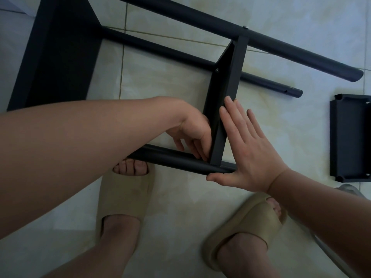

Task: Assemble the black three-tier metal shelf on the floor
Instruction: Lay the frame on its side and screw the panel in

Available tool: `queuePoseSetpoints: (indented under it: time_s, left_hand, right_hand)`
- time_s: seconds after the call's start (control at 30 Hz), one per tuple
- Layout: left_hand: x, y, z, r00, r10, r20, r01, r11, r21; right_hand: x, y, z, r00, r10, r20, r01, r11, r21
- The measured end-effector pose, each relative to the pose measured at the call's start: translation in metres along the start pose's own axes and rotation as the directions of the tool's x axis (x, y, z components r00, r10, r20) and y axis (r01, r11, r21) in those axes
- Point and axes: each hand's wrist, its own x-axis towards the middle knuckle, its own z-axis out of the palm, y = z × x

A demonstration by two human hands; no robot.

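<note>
Here the shelf lies sideways on the floor, its middle tier braced by my flat right hand, fingers straight, seemingly so my left hand, fingers curled, can work the joint at the near pole; whether they pinch anything I cannot tell.

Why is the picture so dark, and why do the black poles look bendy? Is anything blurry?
Head view: the light is dim and bluish, shadows on the floor tiles are soft; the wide lens bows the long black pole near the top; the right slipper looks smeared; the right hand flat on the shelf panel is sharp.
</note>
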Motion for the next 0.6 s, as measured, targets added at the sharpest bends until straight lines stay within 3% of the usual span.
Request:
queuePoseSetpoints:
  time_s: [0.6]
  left_hand:
    - [0.0032, -0.0055, 0.0015, 1.0, 0.002, 0.003, -0.002, 1.0, -0.013]
  right_hand:
    - [-0.0001, -0.0001, -0.0007, 1.0, 0.002, 0.009, -0.002, 1.0, -0.005]
